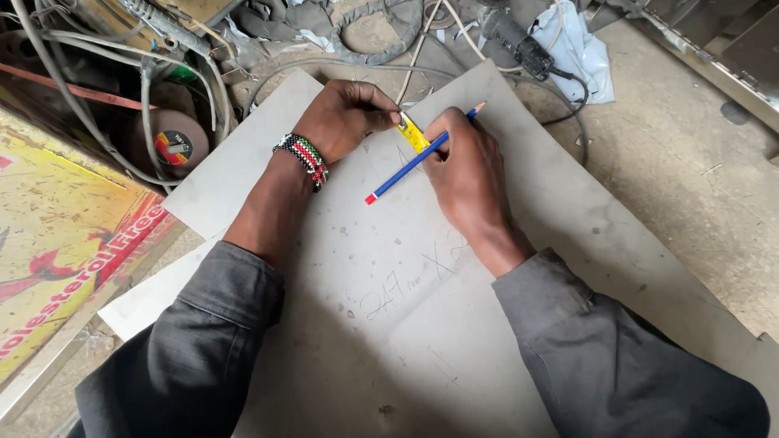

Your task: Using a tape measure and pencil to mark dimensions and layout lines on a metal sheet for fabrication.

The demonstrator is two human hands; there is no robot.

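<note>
Around the grey metal sheet (pixel 454 324), the near half lies bare, open to a passing hand. Beyond its far edge, tangled cables (pixel 162 73), a grinding disc (pixel 173 144) and a black power tool (pixel 519 42) crowd the way. Right of the sheet, the concrete floor (pixel 690 170) is open.

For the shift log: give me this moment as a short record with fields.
Left hand: pins a yellow tape measure blade to the sheet
Right hand: grip closed on a blue pencil, tip pointing away from the person
Surface: pale metal sheet with pencilled marks, lying on the floor
Wrist: beaded bracelet on the left
Nearby: angle grinder, cables, abrasive disc
</note>
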